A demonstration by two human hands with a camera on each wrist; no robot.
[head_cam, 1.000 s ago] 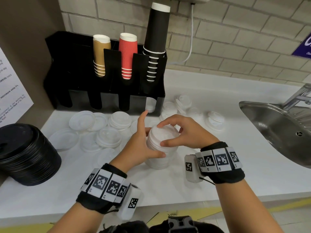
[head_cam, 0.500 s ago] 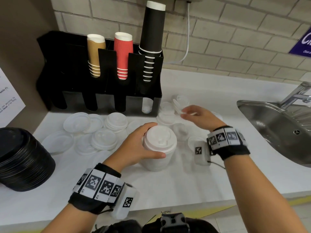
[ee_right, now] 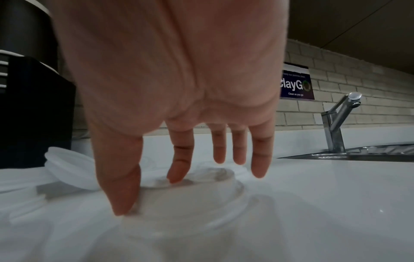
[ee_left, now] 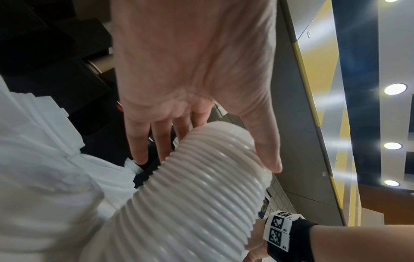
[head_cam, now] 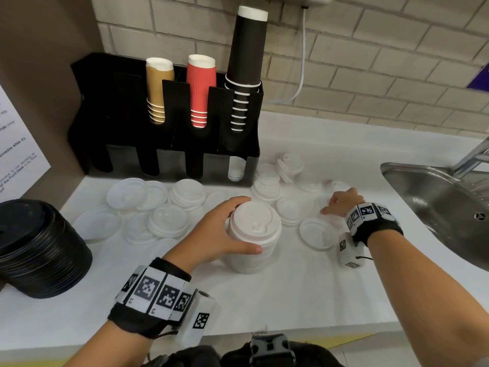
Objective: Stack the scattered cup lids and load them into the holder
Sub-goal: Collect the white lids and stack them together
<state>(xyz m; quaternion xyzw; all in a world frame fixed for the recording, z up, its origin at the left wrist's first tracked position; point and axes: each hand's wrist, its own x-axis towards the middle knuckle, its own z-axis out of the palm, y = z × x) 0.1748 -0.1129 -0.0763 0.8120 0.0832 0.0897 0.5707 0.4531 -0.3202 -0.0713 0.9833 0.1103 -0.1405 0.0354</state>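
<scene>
Gripping the tall stack of white lids (head_cam: 254, 234) with the left hand (head_cam: 211, 231): thumb across the near side, fingers (ee_left: 143, 141) curled round the far side, ribbed edges showing plainly in the left wrist view. Standing upright on the white counter (head_cam: 264, 300), base down, directly under that grasp.

Reaching out to the right with the right hand (head_cam: 341, 202), thumb and index finger settling on a loose lid (ee_right: 190, 191) lying flat on the counter; remaining fingers (ee_right: 260, 156) straight and spread above it. Touching, by the look of it, not yet pinching or lifting; too blurred to say more.

Lying beyond the left fingertips, more scattered lids (head_cam: 164, 218) in low heaps, running back to the black holder (head_cam: 169, 144), with one front slot (head_cam: 236, 168) already showing white lids. Standing in the back row of that holder, brown, red and black cups. Sitting well off to the left, a pile of black lids (head_cam: 39, 247); off past the right wrist, a steel sink (head_cam: 436, 207).

Likely risks: tipping the tall stack if the left grasp loosens or pushes sideways while attention goes right, since nested lids slide apart easily; dragging two thin lids instead of one; seating the next lid crooked, leaving a stack too uneven for the slot.
</scene>
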